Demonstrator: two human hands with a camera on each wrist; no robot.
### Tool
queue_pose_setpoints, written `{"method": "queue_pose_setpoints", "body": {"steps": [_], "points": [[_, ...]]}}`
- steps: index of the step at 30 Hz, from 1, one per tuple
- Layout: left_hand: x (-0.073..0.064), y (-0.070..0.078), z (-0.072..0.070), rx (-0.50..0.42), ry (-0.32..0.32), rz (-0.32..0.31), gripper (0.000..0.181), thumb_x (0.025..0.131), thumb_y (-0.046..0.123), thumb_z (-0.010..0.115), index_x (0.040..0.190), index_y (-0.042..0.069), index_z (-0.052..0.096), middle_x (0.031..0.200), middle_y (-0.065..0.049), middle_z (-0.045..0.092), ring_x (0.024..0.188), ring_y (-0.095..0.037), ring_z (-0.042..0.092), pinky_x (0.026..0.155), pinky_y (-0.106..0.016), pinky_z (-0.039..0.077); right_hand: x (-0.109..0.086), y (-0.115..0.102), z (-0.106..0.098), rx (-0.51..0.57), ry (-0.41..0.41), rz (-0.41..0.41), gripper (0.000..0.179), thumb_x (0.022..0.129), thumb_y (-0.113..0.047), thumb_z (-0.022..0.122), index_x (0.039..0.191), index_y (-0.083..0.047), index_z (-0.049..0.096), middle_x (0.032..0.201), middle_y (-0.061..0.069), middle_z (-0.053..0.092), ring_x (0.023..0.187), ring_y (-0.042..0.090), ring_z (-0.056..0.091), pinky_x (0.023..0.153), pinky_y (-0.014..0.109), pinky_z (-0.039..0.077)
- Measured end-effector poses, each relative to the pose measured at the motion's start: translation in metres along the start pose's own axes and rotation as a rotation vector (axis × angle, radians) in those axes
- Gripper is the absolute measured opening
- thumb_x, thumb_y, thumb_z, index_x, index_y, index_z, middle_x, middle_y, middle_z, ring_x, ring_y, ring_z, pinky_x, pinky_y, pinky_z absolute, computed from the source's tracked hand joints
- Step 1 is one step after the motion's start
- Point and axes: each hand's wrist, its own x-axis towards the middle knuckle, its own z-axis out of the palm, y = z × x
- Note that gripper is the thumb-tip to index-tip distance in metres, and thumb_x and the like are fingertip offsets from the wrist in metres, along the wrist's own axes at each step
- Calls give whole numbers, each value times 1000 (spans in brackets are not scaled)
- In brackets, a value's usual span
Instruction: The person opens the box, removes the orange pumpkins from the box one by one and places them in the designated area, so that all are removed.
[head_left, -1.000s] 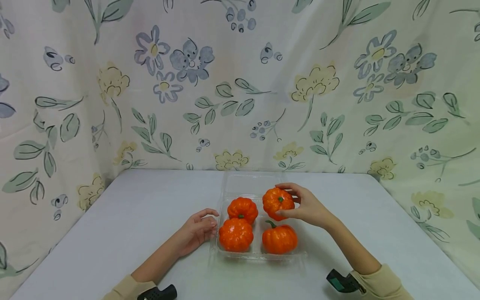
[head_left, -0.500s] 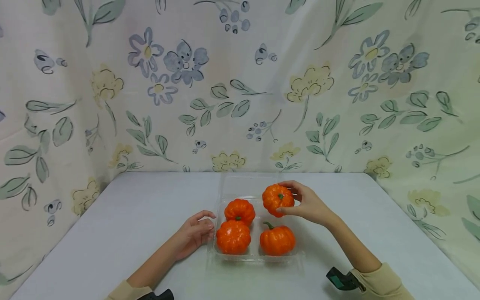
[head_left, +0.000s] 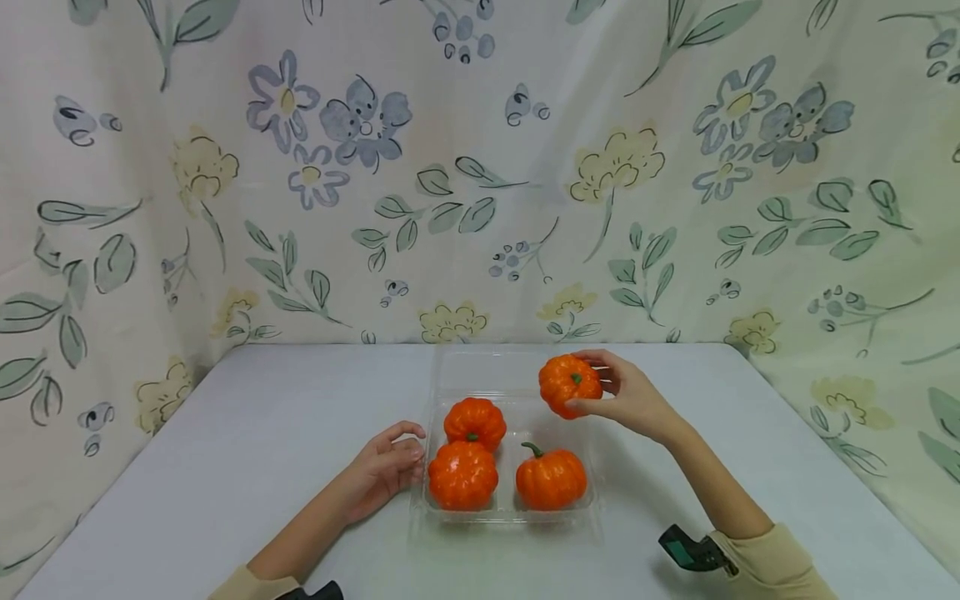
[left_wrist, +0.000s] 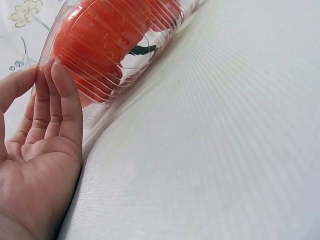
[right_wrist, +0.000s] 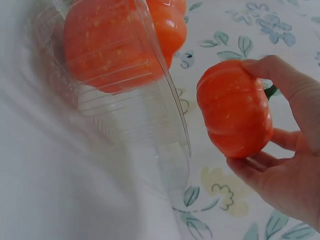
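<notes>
I have the right hand (head_left: 632, 402) gripping a glossy orange pumpkin (head_left: 564, 387) aloft at the clamshell container's (head_left: 513, 517) one o'clock; the left hand (head_left: 381, 472), fingers loosely bent, touches its nine-o'clock edge. Mid-transfer, I judge; the next move calls for clearing the rim.

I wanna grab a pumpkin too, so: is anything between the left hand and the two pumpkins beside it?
Yes: the left wall of the clear container stands between the left hand and both the front pumpkin and the back pumpkin.
</notes>
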Motion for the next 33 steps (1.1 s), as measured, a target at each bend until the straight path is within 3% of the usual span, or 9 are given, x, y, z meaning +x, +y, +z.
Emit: {"method": "queue_pose_setpoints", "body": {"steps": [2,10,19,28,33], "points": [[0,0,0,0,-2,1,19,110,4,46,122,17,51,95,7,66,83,-8,64,85,-20,57,0,0,-1,-1,9,9,64,92,-14,80,146,3,50,141,24,58,119,37,62,98,36,58],[1,2,0,-3,-16,8,19,110,4,46,123,16,51,95,7,67,83,-8,64,85,-20,57,0,-2,-4,-9,60,30,70,92,-13,80,151,1,45,149,28,52,124,45,60,101,56,57],[0,1,0,-6,-18,13,19,110,4,46,122,16,52,94,7,67,83,-8,65,85,-20,57,2,4,-6,-11,61,59,67,93,-15,79,149,1,47,147,26,53,125,44,59,101,47,58],[0,2,2,-11,-10,12,19,110,4,47,123,16,53,94,7,66,83,-8,65,85,-20,58,2,9,-12,-27,73,42,65,94,-15,79,149,0,48,148,26,53,125,44,59,100,49,58],[-1,3,3,-18,-11,12,20,110,3,46,123,17,54,94,8,67,83,-7,65,85,-20,58,1,9,-15,-6,69,62,66,94,-16,79,150,-1,47,150,26,50,126,44,59,97,40,60]]}}
